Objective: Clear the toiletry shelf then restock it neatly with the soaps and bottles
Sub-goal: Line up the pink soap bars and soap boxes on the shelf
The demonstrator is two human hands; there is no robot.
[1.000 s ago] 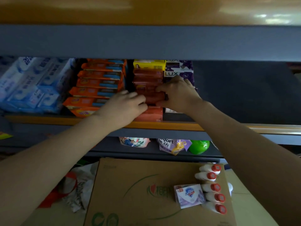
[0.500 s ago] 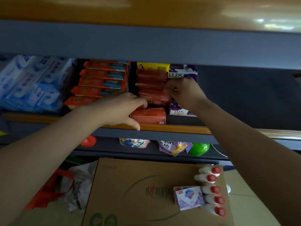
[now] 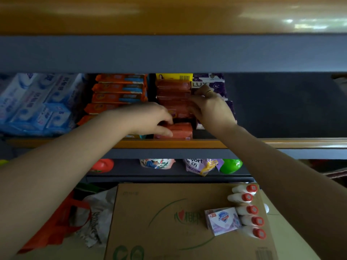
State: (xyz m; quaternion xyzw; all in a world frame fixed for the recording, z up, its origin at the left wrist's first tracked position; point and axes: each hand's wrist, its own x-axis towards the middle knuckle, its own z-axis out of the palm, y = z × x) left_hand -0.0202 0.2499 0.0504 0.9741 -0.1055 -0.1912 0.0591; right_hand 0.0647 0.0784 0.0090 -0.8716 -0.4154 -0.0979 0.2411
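Fingers (image 3: 165, 131) of the left hand (image 3: 148, 117) wrap the front red soap pack (image 3: 181, 130).

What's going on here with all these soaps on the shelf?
A person is stocking a shop shelf. The left hand grips the front red soap bar, while the right hand steadies the red soap stack beside the purple boxes. Below, five white bottles and a boxed soap wait on a cardboard carton.

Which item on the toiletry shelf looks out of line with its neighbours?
The red soap bar at the shelf's front edge, under the left hand, lies forward of the red soap column the right hand steadies.
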